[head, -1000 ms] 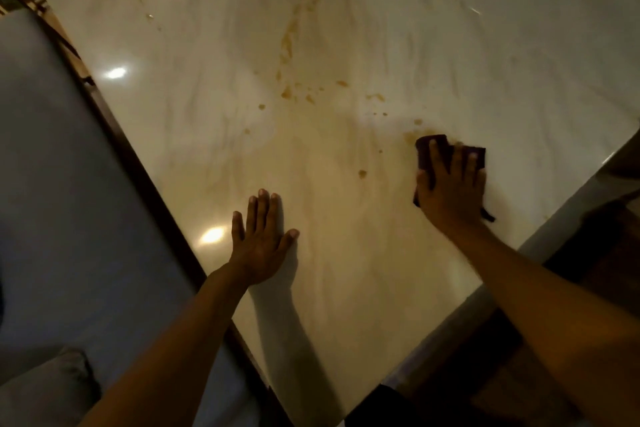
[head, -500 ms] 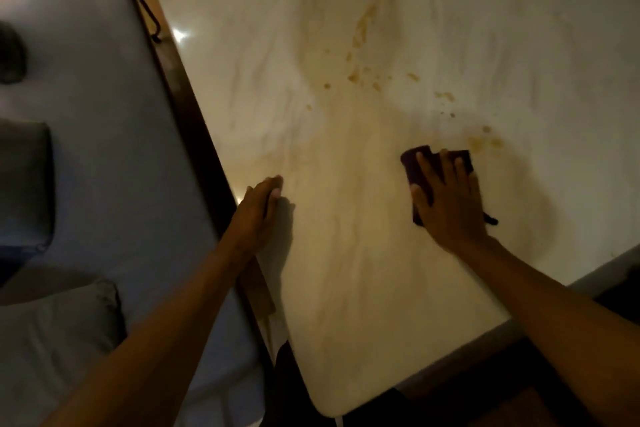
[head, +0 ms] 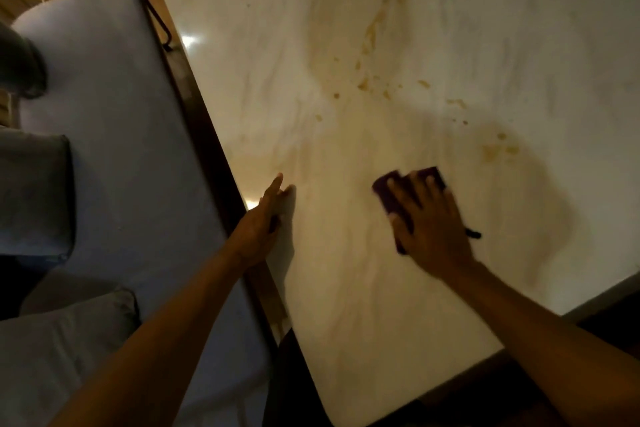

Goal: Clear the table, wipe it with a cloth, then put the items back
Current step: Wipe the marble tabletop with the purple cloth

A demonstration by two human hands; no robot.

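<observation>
A pale marble table point(head: 363, 288) fills most of the view, marked with brownish stains point(head: 374, 31) toward its far middle. My right hand point(head: 429, 225) lies flat on a dark purple cloth point(head: 389, 194) and presses it onto the tabletop, fingers spread and straight. My left hand point(head: 263, 218) rests at the table's left edge with straight fingers, touching the rim. No other items stand on the table.
A white cushioned seat point(head: 114, 135) runs along the table's left side, with a grey cushion point(head: 31, 191) on it. A dark wooden frame point(head: 207, 135) separates seat and table. The table's near corner point(head: 332, 416) is at the bottom middle.
My right hand slid the cloth leftward and nearer across the table. My left hand moved from flat on the tabletop to the table's left edge. The view shifted left.
</observation>
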